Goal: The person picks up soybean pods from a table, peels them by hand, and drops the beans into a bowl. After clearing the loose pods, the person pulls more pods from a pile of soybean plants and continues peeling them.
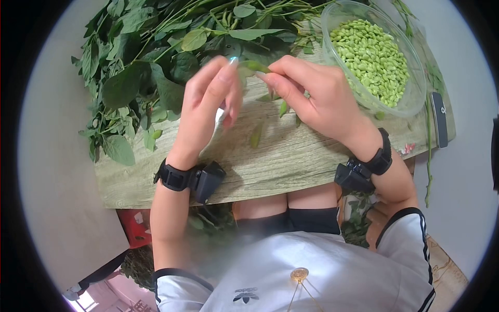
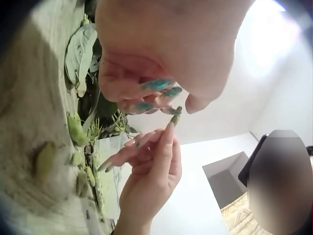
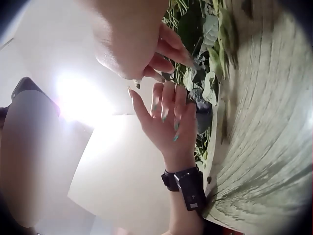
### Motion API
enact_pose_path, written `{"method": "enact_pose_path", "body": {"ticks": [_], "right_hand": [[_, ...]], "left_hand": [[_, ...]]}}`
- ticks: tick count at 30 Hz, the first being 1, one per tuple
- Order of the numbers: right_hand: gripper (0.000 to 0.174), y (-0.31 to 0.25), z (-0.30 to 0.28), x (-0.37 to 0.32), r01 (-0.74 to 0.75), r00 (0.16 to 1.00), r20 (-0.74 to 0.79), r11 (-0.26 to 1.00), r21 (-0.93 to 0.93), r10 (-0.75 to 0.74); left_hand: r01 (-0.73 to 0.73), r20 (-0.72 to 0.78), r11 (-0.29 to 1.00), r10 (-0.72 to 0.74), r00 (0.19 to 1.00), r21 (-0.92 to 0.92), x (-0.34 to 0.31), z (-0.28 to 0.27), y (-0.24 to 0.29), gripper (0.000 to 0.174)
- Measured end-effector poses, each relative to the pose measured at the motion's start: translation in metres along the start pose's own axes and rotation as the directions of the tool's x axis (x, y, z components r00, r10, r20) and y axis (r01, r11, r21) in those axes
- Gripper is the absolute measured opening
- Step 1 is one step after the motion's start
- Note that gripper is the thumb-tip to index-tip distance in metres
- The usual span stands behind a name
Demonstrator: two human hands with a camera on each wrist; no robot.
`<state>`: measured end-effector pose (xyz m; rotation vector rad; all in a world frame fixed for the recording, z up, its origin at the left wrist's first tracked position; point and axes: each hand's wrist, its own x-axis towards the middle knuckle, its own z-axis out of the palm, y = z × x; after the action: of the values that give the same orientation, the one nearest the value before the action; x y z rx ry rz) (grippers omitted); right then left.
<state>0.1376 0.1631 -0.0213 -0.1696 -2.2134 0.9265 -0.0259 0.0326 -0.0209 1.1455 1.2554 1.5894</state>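
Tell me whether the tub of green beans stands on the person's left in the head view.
No, the clear tub holding the green beans stands on the person's right, beyond the right hand.

Beans [image 1: 369, 62] are bright light green, held pod [image 1: 254, 66] is green too, leaves [image 1: 123, 86] way darker; bench [image 1: 291, 161] is greenish streaky woodgrain, left nails [image 2: 157, 84] shiny teal, shirt [image 1: 332, 260] white with black trim.

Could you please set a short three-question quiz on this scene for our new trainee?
1. Which hand pinches the green pod?
2. True or false: the clear plastic tub holds shelled green beans.
3. Which of these reaches farthest to the person's left?
A. the clear plastic tub
B. the green pod
C. the leafy stems

Key: 1. The right hand; 2. True; 3. C
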Motion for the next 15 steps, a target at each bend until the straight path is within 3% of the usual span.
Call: {"method": "enact_pose_path", "body": {"ticks": [1,5,7,10,14,15], "right_hand": [[0.017,0.003,0.0,0.0,0.167,0.983,-0.046,0.967,-0.192,-0.179],[0.016,0.001,-0.002,-0.001,0.195,0.981,0.025,0.958,-0.21,-0.194],[0.016,0.001,-0.001,-0.003,0.141,0.988,0.079,0.979,-0.144,-0.131],[0.015,-0.001,-0.002,-0.002,0.079,0.992,0.113,0.985,-0.155,-0.062],[0.015,0.008,0.002,-0.002,0.177,0.984,0.033,0.956,-0.235,-0.174],[0.014,0.008,0.001,-0.001,0.16,0.987,0.018,0.966,-0.204,-0.159]], "left_hand": [[0.002,-0.007,0.998,-0.001,1.0,0.057,-0.004,0.004,-0.003,0.035],[0.136,0.056,0.991,-0.136,0.989,0.003,-0.006,0.008,0.006,0.034],[0.264,0.116,0.952,-0.248,0.962,-0.152,-0.006,0.01,0.009,0.036],[0.303,0.128,0.939,-0.285,0.95,-0.163,-0.006,0.011,0.01,0.04],[0.34,0.092,0.919,-0.327,0.94,-0.199,-0.004,0.011,0.005,0.04],[0.372,0.152,0.901,-0.345,0.926,-0.222,-0.004,0.009,0.004,0.04]]}}
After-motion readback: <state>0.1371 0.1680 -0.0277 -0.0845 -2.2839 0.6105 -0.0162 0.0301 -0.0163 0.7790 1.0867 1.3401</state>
